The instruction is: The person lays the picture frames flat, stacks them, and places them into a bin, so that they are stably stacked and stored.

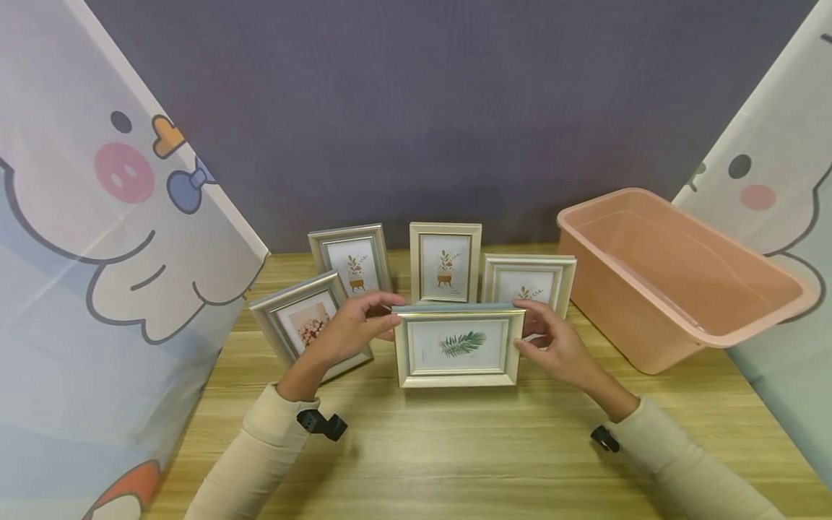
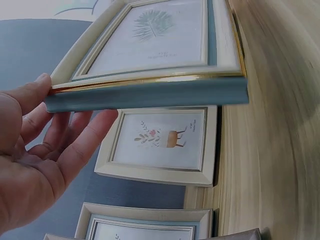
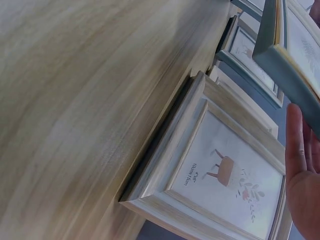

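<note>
Both hands hold a landscape picture frame (image 1: 458,347) showing a green palm leaf. My left hand (image 1: 360,325) pinches its upper left corner, thumb on the front and fingers behind, as the left wrist view shows. At the right end, my right hand (image 1: 552,339) grips the upper corner. Behind the held frame stand a cream portrait frame (image 1: 445,230) in the middle, a grey-gold frame (image 1: 325,245) to its left and a cream frame (image 1: 564,278) to its right. A silver frame with pink flowers (image 1: 279,310) stands nearest the left hand, partly hidden by it.
A pink plastic tub (image 1: 624,310) sits at the right of the wooden table (image 1: 455,462). A dark grey panel (image 1: 442,115) rises behind the frames, and cartoon-printed sheets (image 1: 71,217) hang at both sides.
</note>
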Demonstrator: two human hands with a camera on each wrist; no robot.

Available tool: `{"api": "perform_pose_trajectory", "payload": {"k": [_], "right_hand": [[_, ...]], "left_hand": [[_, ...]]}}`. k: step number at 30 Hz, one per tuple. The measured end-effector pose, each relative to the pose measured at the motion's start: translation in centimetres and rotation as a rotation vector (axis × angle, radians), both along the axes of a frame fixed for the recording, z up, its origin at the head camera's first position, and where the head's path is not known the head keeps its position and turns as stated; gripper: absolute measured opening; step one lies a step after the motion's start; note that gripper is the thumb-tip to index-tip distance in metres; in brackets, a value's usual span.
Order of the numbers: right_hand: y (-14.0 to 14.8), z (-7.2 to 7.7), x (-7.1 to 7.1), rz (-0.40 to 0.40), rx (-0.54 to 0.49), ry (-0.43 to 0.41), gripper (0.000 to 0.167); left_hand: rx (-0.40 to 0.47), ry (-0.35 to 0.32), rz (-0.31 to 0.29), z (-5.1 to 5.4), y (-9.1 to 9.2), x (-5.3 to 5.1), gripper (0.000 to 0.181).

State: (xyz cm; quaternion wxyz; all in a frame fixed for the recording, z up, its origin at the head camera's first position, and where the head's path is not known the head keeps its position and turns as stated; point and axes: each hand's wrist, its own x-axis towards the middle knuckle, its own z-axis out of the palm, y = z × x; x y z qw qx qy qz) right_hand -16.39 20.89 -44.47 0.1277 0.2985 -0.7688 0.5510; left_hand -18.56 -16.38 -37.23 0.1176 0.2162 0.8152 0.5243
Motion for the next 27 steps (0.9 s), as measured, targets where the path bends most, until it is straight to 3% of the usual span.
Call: {"api": "perform_pose_trajectory", "payload": {"k": [9,16,27], "right_hand": [[0.0,0.3,0.5,0.081,-0.005,-0.238,0.060],[-0.5,-0.7,1.1,0.057,0.001,-0.452,0.055],[-0.9,-1.6,1.8,-0.055,0.091,-0.562,0.046]], "left_hand": [[0.017,-0.104,0.013,-1.2,0.3,-0.3,0.035],[-0.022,-0.190,0.026,-2.7,0.6,-0.1,0.034],[-0.028,-0.312,0.019,-5.5,0.9,0.4,0.032]]}}
